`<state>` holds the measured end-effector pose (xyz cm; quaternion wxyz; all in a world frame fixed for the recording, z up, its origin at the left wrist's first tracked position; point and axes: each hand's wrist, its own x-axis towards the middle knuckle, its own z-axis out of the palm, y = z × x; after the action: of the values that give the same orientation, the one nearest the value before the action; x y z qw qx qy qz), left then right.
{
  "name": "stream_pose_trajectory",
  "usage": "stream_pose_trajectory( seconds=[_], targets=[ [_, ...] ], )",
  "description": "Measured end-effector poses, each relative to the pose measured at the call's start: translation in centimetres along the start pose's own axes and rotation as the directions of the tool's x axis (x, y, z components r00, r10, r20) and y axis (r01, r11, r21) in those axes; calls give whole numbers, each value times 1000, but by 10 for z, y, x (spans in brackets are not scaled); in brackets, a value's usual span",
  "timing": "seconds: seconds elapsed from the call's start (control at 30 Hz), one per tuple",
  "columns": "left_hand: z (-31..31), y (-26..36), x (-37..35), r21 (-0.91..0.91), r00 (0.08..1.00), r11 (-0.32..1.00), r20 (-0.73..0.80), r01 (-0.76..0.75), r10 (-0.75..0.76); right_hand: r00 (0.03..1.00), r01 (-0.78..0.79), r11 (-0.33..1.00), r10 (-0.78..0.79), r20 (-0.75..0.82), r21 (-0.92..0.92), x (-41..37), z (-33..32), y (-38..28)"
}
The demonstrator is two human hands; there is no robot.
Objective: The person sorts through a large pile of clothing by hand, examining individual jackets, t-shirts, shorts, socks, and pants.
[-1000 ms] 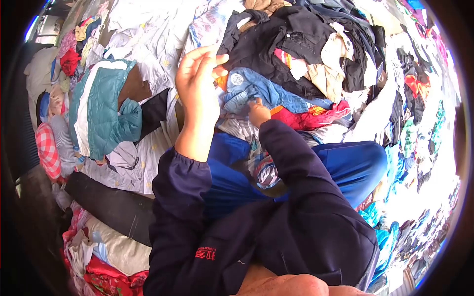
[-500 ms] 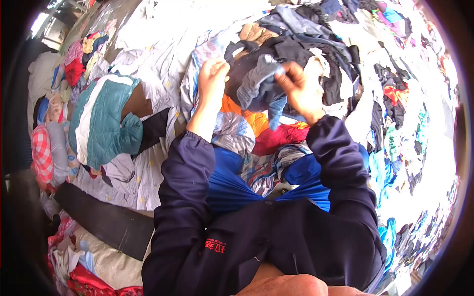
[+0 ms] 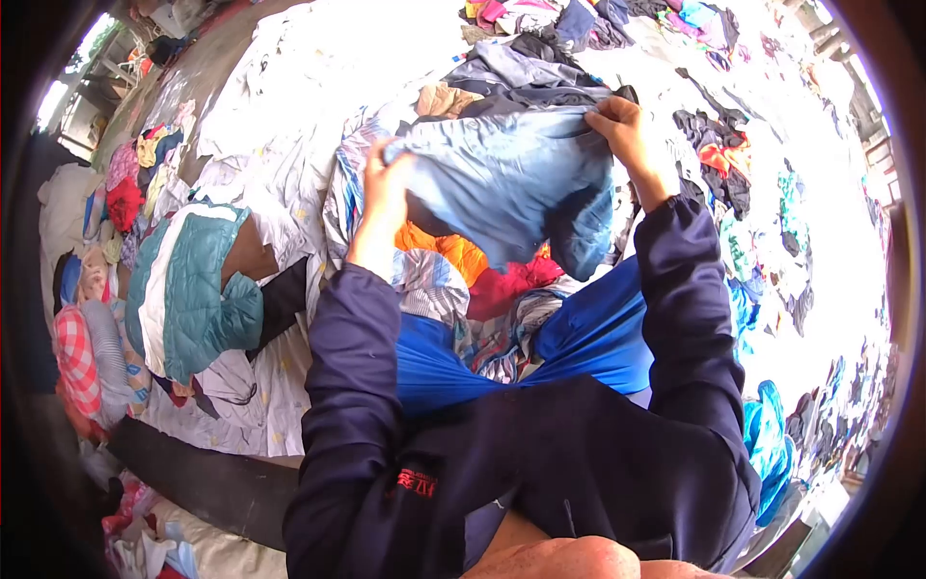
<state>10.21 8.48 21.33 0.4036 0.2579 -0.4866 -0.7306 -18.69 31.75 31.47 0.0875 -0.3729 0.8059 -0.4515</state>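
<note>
Across the upper half of the frame, a heap of loose clothes [image 3: 719, 145] lay strewn over the ground, piled thickest at the top centre. It thinned toward the right edge, where glare washed out the detail. Left of it, a pale patterned sheet [image 3: 280, 145] was spread flat, seemingly as a clean base for whatever lay on it. At the bottom centre sat a person in a navy jacket [image 3: 579, 463] and bright blue trousers [image 3: 424, 362], close enough to reach the pile without leaning.

A teal quilted jacket [image 3: 193, 289] lay bunched on the sheet at mid-left, well apart from the hands.

Just above the lap, in the upper middle of the frame, a light blue garment [image 3: 511, 183] was lifted clear of the pile. It was held by its top edge, probably so that its own weight pulled it open and the whole front could be seen. An orange cloth [image 3: 444, 246] and a red garment [image 3: 511, 282] showed beneath its hanging hem.

The right hand [image 3: 627, 135] had its fingers clamped together on the garment's upper right corner. The left hand [image 3: 384, 193] pinched the upper left corner, fingers closed into the fabric.
</note>
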Motion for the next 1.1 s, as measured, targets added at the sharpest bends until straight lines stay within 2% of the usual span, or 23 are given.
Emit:
stream_pose_trajectory(
  seconds=[0.07,0.17,0.27,0.37,0.47,0.5,0.53,0.57,0.6,0.63,0.67,0.7,0.73,0.8,0.83,0.87,0.93,1.03,1.07,1.1],
  targets=[
    [-15,9,14,137,989,979,41,-148,144,997,-24,1000,25,-67,17,-15,3,8],
    [5,27,6,335,974,915,50,-224,221,996,-64,998,65,-62,16,-8,17,39],
    [-10,8,26,406,986,902,-12,-147,166,994,-97,994,99,-38,42,-2,24,47],
    [-28,13,42,535,994,838,48,-110,99,995,-96,990,97,-9,104,4,32,51],
    [-7,27,36,320,972,932,-102,-171,214,998,-12,979,24,-59,202,-1,27,29],
    [-12,30,41,283,964,934,-84,-218,250,995,-51,983,64,-71,176,-22,10,-31],
    [-14,35,40,324,918,902,-177,-286,355,996,15,961,12,-94,277,-31,8,-43],
    [-11,41,35,372,850,860,-263,-348,457,989,124,962,-100,-110,242,-45,0,-64],
    [-7,46,33,426,760,810,-337,-403,556,976,219,894,-207,-72,391,-63,-4,-75],
    [3,47,31,468,590,741,-452,-482,669,890,411,801,-456,-2,434,-75,-11,-87],
    [5,35,27,288,591,848,-617,-444,519,740,566,663,-671,52,490,-87,-15,-95],
    [3,17,25,149,589,912,-722,-382,364,747,492,638,-659,89,592,-98,-12,-94],
    [-5,-5,19,-13,650,971,-746,-237,149,751,413,606,-649,122,680,-103,-7,-91],
    [-33,-44,0,-148,742,988,-657,48,-134,751,519,647,-657,62,559,-90,16,-52],
    [-45,-54,-8,-137,755,984,-632,114,-175,887,294,762,-443,132,577,-92,31,-30],
    [-56,-62,-15,-124,763,976,-608,180,-218,969,58,750,-202,144,659,-94,50,-11],
    [-69,-66,-24,-64,776,964,-581,258,-246,979,-133,775,7,202,617,-91,75,47],
    [-64,-56,-26,78,831,959,-522,271,-192,979,-170,826,80,187,537,-89,95,80],
    [-57,-51,-23,135,859,956,-485,259,-165,976,-151,870,55,211,470,-87,100,92],
    [-44,-46,-18,193,890,953,-437,234,-130,983,-65,930,-3,185,363,-87,95,89]
  ],
)
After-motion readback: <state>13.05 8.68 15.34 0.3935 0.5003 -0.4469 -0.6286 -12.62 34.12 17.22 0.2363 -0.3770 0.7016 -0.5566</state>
